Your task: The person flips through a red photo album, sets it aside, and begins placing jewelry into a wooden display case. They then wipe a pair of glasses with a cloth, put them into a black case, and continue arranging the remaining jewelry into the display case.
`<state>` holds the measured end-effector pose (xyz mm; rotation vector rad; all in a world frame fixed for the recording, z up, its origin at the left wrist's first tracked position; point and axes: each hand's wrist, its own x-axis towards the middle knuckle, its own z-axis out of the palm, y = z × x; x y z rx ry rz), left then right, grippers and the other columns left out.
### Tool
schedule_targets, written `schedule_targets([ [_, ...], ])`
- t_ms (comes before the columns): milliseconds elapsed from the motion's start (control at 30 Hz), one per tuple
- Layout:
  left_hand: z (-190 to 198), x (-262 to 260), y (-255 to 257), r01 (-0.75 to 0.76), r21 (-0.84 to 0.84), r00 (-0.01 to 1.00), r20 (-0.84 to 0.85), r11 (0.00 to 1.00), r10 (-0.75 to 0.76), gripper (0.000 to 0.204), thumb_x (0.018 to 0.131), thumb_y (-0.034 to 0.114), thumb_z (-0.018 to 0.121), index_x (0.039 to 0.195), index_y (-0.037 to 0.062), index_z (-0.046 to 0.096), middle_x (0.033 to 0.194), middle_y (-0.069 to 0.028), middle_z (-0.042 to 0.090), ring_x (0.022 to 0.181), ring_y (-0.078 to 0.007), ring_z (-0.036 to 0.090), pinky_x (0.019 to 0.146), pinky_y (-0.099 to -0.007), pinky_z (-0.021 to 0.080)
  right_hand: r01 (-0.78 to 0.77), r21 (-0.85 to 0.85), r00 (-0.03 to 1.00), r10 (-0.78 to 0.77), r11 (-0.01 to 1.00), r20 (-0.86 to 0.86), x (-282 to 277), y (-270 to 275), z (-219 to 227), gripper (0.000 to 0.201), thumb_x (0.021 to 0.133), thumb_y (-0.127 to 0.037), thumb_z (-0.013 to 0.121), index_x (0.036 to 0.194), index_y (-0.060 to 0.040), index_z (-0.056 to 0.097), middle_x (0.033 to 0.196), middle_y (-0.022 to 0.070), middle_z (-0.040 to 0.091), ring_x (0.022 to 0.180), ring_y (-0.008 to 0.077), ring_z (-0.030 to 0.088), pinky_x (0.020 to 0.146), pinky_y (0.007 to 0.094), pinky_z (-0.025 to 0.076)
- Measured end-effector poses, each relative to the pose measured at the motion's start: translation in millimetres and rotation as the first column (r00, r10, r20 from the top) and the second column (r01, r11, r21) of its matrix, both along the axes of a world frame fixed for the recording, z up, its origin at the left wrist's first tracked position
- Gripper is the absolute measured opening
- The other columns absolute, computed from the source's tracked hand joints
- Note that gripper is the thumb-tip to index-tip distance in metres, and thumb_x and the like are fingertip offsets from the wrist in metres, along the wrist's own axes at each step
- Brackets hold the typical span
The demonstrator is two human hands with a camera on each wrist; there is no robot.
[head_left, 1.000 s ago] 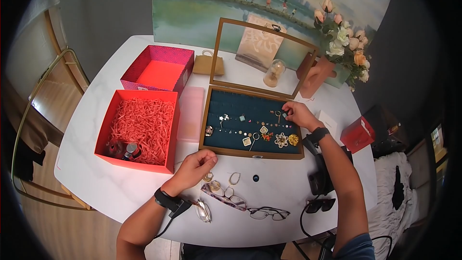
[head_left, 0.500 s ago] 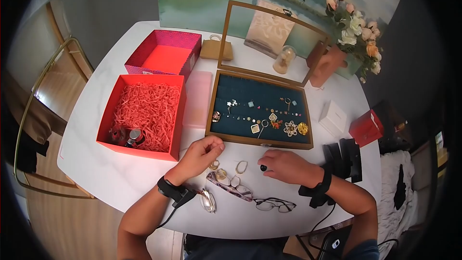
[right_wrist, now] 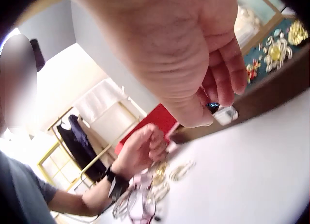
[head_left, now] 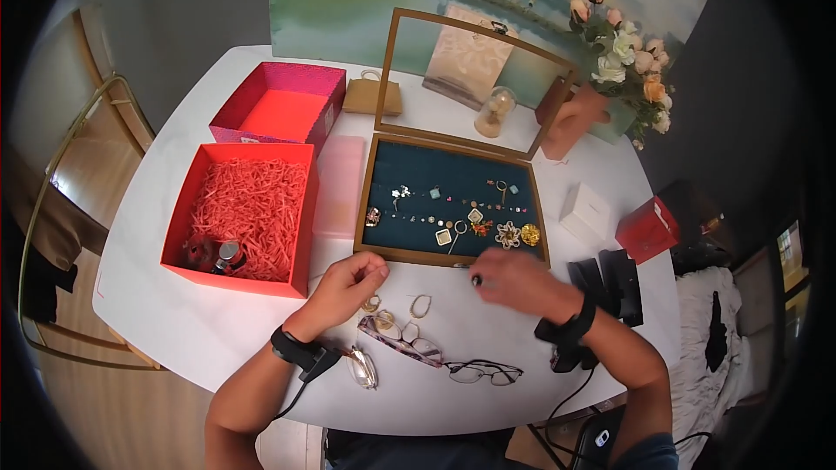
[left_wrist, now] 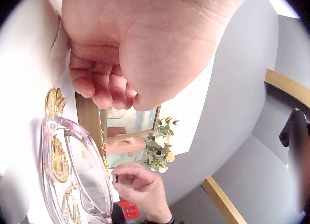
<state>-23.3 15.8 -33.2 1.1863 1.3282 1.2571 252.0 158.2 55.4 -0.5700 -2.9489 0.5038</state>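
Note:
My right hand pinches a small dark blue, glittery round piece of jewellery between thumb and fingertips. It hovers by the front edge of the wooden jewellery box, whose glass lid stands raised. Inside, rings, earring studs and brooches sit on dark teal lining, among them a gold flower brooch and a turquoise square piece. My left hand, fingers loosely curled with nothing visible in them, is near the box's front left corner. Just below it are gold hoop earrings and pink-framed glasses.
At left stands a red box of shredded paper with a watch in it, behind it a pink patterned box. Dark-framed glasses lie in front. A white box, red box and flower vase stand right.
My right hand left the turquoise piece at the box's far right, came down to the dark round piece on the table, and has moved slightly toward the box with it. My left hand stayed put.

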Motion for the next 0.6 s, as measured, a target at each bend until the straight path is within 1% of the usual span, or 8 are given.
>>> schedule_targets([
  [67, -1, 0, 1, 0.000, 0.010, 1.000, 0.032, 1.000, -0.001, 0.016, 0.100, 0.018, 0.060, 0.096, 0.0030, 0.063, 0.074, 0.0070, 0.053, 0.065, -0.0010, 0.044, 0.057, -0.0205, 0.038, 0.199, -0.107, 0.980, -0.200, 0.974, -0.005, 5, 30, 19, 0.022, 0.081, -0.012, 0.072, 0.101, -0.0025, 0.070, 0.097, 0.0133, 0.065, 0.082, 0.0261, 0.067, 0.074, 0.0358, 0.055],
  [133, 1, 1, 1, 0.001, 0.008, 1.000, 0.025, 1.000, -0.001, 0.016, 0.101, 0.018, 0.060, 0.097, 0.0031, 0.063, 0.074, 0.0071, 0.053, 0.065, -0.0009, 0.044, 0.057, -0.0203, 0.038, 0.285, -0.063, 0.956, -0.289, 0.956, -0.050, 16, 70, 22, 0.024, 0.079, -0.010, 0.073, 0.101, -0.0013, 0.070, 0.093, 0.0135, 0.064, 0.080, 0.0236, 0.066, 0.073, 0.0346, 0.054],
  [200, 1, 0, 0, -0.006, 0.004, 1.000, 0.016, 1.000, 0.006, 0.016, 0.101, 0.018, 0.060, 0.097, 0.0032, 0.063, 0.074, 0.0072, 0.053, 0.065, -0.0009, 0.044, 0.057, -0.0202, 0.038, 0.374, -0.037, 0.926, -0.375, 0.927, -0.032, 25, 98, 24, 0.026, 0.079, -0.008, 0.074, 0.104, 0.0008, 0.070, 0.089, 0.0122, 0.063, 0.076, 0.0211, 0.064, 0.072, 0.0314, 0.052],
  [267, 0, -1, 1, 0.002, 0.017, 1.000, 0.018, 1.000, -0.002, 0.016, 0.101, 0.018, 0.060, 0.097, 0.0030, 0.063, 0.074, 0.0071, 0.053, 0.065, -0.0010, 0.044, 0.057, -0.0200, 0.038, 0.374, -0.002, 0.927, -0.374, 0.928, -0.031, 22, 115, 19, 0.029, 0.079, -0.008, 0.075, 0.106, 0.0019, 0.069, 0.087, 0.0121, 0.063, 0.076, 0.0198, 0.063, 0.071, 0.0315, 0.052],
  [400, 0, -2, 1, 0.000, 0.011, 1.000, 0.003, 1.000, 0.000, 0.016, 0.101, 0.018, 0.060, 0.097, 0.0029, 0.063, 0.074, 0.0071, 0.053, 0.064, -0.0012, 0.043, 0.057, -0.0201, 0.038, 0.292, 0.002, 0.956, -0.292, 0.956, -0.033, -8, 127, 13, 0.027, 0.079, -0.009, 0.075, 0.102, 0.0023, 0.069, 0.088, 0.0134, 0.065, 0.077, 0.0210, 0.064, 0.071, 0.0325, 0.052],
  [467, -1, -5, 0, 0.041, -0.046, 0.999, -0.005, 0.998, -0.041, 0.011, 0.101, 0.016, 0.059, 0.102, 0.0050, 0.061, 0.083, 0.0054, 0.056, 0.072, -0.0020, 0.053, 0.065, -0.0198, 0.046, 0.249, 0.016, 0.968, -0.248, 0.968, -0.027, -29, 137, 7, 0.026, 0.079, -0.011, 0.075, 0.102, 0.0009, 0.069, 0.088, 0.0143, 0.066, 0.078, 0.0216, 0.066, 0.072, 0.0331, 0.052],
  [500, 0, -6, -1, 0.039, -0.050, 0.999, -0.006, 0.998, -0.040, 0.011, 0.101, 0.016, 0.059, 0.102, 0.0050, 0.061, 0.083, 0.0054, 0.056, 0.072, -0.0020, 0.053, 0.065, -0.0198, 0.046, 0.258, 0.053, 0.966, -0.260, 0.965, 0.013, -40, 140, 8, 0.027, 0.079, -0.013, 0.075, 0.102, -0.0009, 0.070, 0.092, 0.0150, 0.069, 0.082, 0.0246, 0.068, 0.075, 0.0355, 0.053],
  [600, 2, -5, 0, 0.020, -0.055, 1.000, 0.005, 0.998, -0.019, 0.012, 0.101, 0.016, 0.059, 0.102, 0.0045, 0.062, 0.083, 0.0052, 0.056, 0.073, -0.0021, 0.053, 0.065, -0.0200, 0.047, 0.276, 0.137, 0.957, -0.285, 0.951, 0.052, -57, 157, -5, 0.028, 0.078, -0.014, 0.076, 0.103, -0.0020, 0.071, 0.097, 0.0145, 0.070, 0.088, 0.0278, 0.069, 0.078, 0.0376, 0.054],
])
